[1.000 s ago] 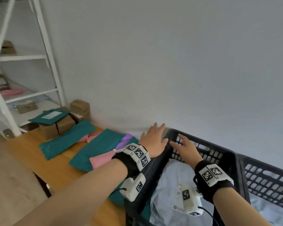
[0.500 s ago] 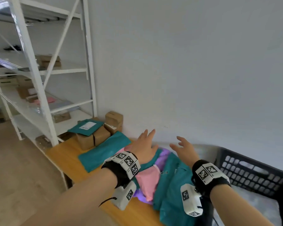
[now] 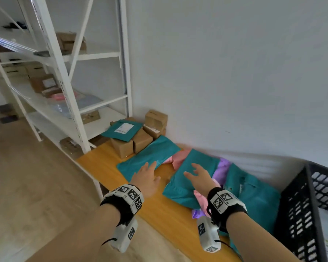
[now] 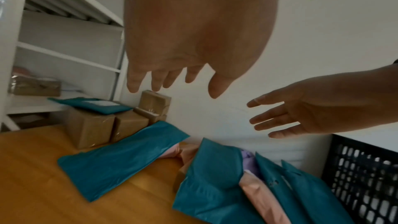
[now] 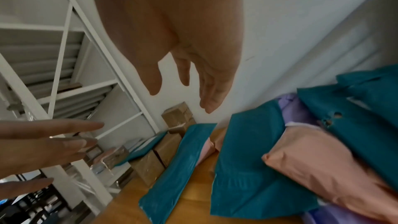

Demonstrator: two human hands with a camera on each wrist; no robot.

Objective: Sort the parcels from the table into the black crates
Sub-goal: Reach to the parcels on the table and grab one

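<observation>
Several soft parcels lie on the wooden table point(image 3: 169, 218): a long teal one point(image 3: 150, 154) point(image 4: 120, 157), a second teal one point(image 3: 180, 190) point(image 5: 247, 159), pink ones point(image 3: 180, 156) point(image 5: 318, 163), a purple one point(image 3: 222, 169) and a third teal one point(image 3: 257, 203). My left hand point(image 3: 147, 174) point(image 4: 183, 81) hovers with straight fingers over the near end of the long teal parcel. My right hand point(image 3: 196, 174) point(image 5: 183, 83) hovers spread above the second teal parcel. Neither holds anything. A black crate point(image 3: 299, 214) point(image 4: 366, 176) stands at the right.
Brown cardboard boxes point(image 3: 133, 144) sit at the table's far left corner, with a labelled teal parcel point(image 3: 123, 130) on top. A white shelf rack point(image 3: 68, 91) with more boxes stands to the left. The wall runs close behind the table.
Both hands have swung left from over the black crate to above the parcels on the table. They stayed open with nothing in them.
</observation>
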